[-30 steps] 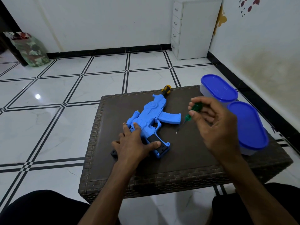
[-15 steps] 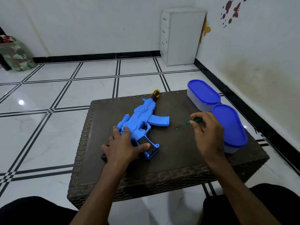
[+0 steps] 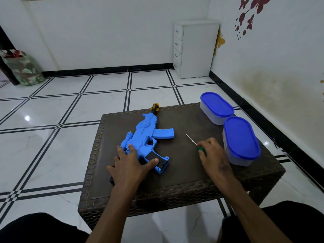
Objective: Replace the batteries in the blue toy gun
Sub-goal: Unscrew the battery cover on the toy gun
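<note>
Left hand is pressing flat, fingers spread, on the gun lying on the bench; right hand is apparently gripping a screwdriver.

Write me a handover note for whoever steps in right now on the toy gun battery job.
Left hand: pressed flat on the blue toy gun, thumb by the black panel near the grip.
Right hand: holding the green-handled screwdriver low at the table, shaft pointing away, tip off the gun.
Gun lies on its side, mid-table. Two blue-lidded containers stand at the right edge, lids on. A small dark piece lies by the left wrist.
Done: cannot tell whether the compartment is open.
Left: no batteries in view; swap and reclose are probably pending.
</note>
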A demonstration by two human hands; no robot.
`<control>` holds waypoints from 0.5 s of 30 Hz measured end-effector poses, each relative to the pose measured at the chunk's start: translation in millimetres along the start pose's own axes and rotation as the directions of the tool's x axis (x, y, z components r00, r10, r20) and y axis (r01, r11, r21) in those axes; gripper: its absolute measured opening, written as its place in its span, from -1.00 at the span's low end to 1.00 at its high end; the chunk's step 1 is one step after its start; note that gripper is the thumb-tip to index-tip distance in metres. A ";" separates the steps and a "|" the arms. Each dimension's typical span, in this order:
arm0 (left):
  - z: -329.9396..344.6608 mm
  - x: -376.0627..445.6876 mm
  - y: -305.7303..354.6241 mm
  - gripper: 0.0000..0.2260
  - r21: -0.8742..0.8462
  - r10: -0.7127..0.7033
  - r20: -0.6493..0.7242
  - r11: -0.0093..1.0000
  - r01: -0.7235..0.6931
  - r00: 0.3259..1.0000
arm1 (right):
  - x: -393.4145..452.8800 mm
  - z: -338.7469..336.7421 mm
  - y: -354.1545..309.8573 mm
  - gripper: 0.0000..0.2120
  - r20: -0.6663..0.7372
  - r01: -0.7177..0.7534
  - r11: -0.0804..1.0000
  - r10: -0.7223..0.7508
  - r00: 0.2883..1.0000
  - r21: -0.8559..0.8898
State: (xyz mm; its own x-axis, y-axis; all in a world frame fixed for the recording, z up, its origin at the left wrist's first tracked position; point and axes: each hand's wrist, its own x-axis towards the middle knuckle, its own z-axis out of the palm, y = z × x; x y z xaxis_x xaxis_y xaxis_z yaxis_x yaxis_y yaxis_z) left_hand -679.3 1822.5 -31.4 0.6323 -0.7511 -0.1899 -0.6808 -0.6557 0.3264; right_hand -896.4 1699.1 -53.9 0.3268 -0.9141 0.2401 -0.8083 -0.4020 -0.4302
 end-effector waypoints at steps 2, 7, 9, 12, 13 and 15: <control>0.9 -2.4 -2.7 -0.02 0.000 0.002 -0.018 1.000 -0.002 1.000 | -0.4 -0.8 0.0 -0.72 0.052 -0.015 1.000 0.015 0.999 -0.008; -2.6 -7.3 2.0 -0.04 0.089 0.011 -0.014 0.996 -0.010 1.000 | -2.8 -6.3 0.8 -0.67 0.119 -0.025 0.999 0.028 0.993 -0.022; -3.4 -5.8 1.3 -0.04 0.103 0.009 0.012 0.995 -0.010 1.000 | -1.5 -6.6 -0.6 -0.67 0.139 -0.049 0.999 0.050 0.989 -0.015; -4.8 -10.4 -1.1 -0.10 0.140 0.027 0.001 0.990 -0.027 1.000 | -2.0 -9.5 -1.0 -0.68 0.131 -0.068 0.998 0.067 0.989 0.001; -5.5 -12.0 -2.6 -0.13 0.150 0.037 -0.011 0.988 -0.035 0.999 | -1.8 -9.8 -1.3 -0.68 0.129 -0.069 0.998 0.068 0.989 0.000; -6.2 -13.7 -6.6 -0.19 0.165 0.064 -0.039 0.985 -0.056 0.997 | -0.9 -10.1 -2.1 -0.67 0.129 -0.075 0.997 0.075 0.989 -0.003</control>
State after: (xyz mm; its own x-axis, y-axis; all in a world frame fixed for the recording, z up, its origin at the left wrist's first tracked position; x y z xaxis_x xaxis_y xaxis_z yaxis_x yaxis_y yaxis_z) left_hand -681.2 1837.6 -25.2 0.6016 -0.7877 -0.1328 -0.7669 -0.6161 0.1796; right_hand -899.9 1701.3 -44.5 0.3261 -0.9407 0.0932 -0.8321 -0.3324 -0.4441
